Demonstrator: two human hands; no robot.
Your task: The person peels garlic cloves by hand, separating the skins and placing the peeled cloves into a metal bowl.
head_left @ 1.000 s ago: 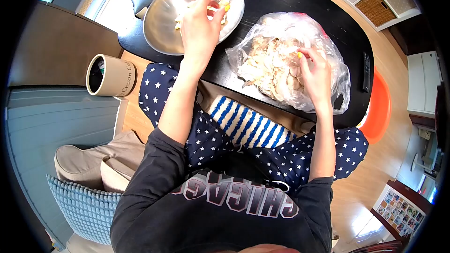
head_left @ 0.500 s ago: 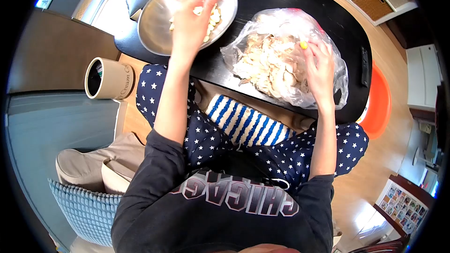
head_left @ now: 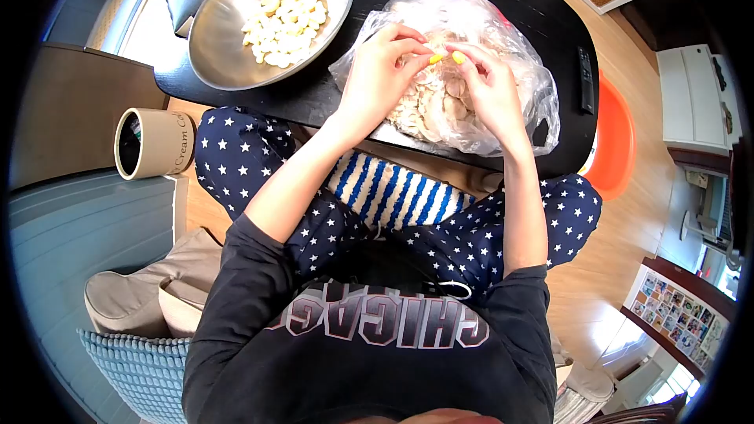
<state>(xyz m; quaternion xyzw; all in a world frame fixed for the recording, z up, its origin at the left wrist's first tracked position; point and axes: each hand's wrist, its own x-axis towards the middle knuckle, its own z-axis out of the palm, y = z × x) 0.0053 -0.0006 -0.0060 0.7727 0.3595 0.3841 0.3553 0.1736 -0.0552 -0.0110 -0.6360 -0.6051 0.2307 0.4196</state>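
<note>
My left hand [head_left: 381, 74] is over the clear plastic bag [head_left: 542, 102], its thumb and fingers drawn together. Close beside it my right hand [head_left: 492, 94] also has its fingers curled in a pinch. The fingertips nearly meet, and whatever small thing lies between them is too hard to make out. Both thumbnails are yellow. Below the hands the open bag holds a heap of pale garlic cloves and papery skins [head_left: 424, 114]. To the left, peeled garlic cloves [head_left: 287, 27] lie in a wide steel bowl [head_left: 216, 43].
The bag and bowl stand on a black table [head_left: 561, 43]. A black remote control [head_left: 586, 80] lies near its right edge, with an orange seat-like object [head_left: 616, 145] beyond. A beige bin [head_left: 153, 143] stands at the left. A blue-and-white striped cloth [head_left: 397, 192] is between my legs.
My left hand has left the bowl and come over the bag, beside my right hand. The right hand has shifted left and its fingers have curled in. The whole view has shifted slightly.
</note>
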